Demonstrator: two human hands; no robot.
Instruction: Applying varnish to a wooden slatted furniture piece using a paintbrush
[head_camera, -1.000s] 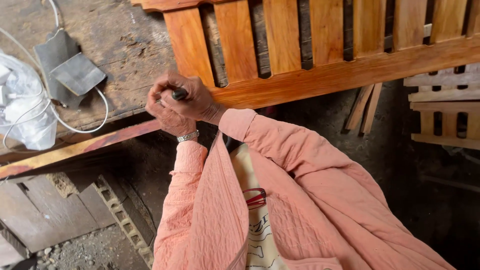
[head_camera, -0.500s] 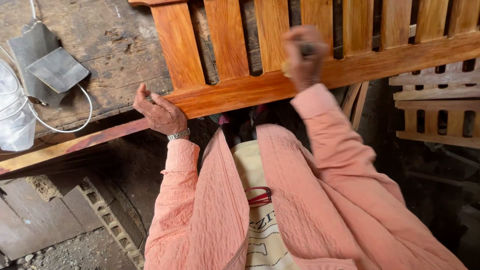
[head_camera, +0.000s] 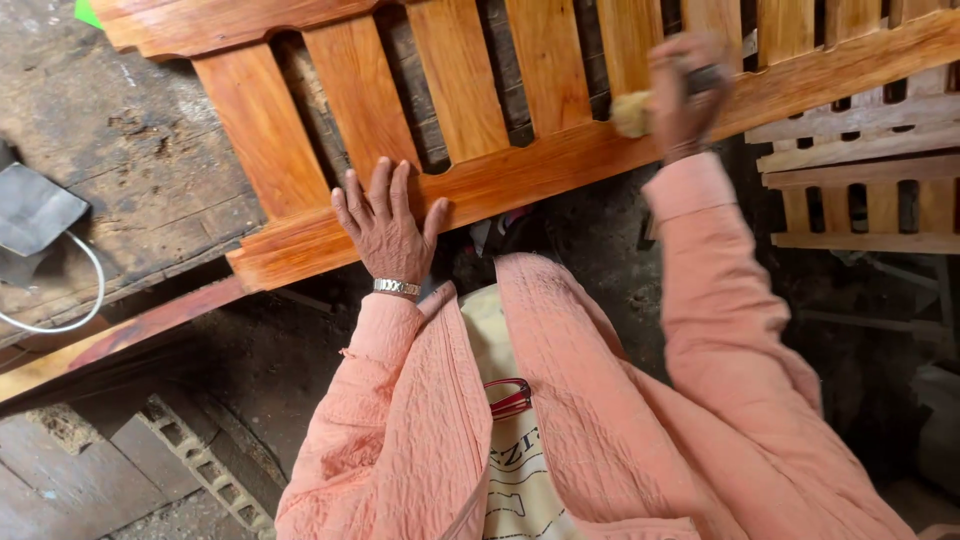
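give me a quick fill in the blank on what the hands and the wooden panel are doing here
1. The left hand lies flat, fingers spread, on the lower rail of the slatted wooden ____.
2. The right hand presses a pale yellowish ____ to the rail.
3. On the left wrist sits a metal ____.
4. Both arms wear quilted sleeves coloured ____.

Missing words: panel; pad; watch; pink

2 hands (head_camera: 388, 225), 1 slatted wood panel (head_camera: 470, 190) w/ approx. 7 slats, 1 wristwatch (head_camera: 396, 289), 1 white cable (head_camera: 70, 305).
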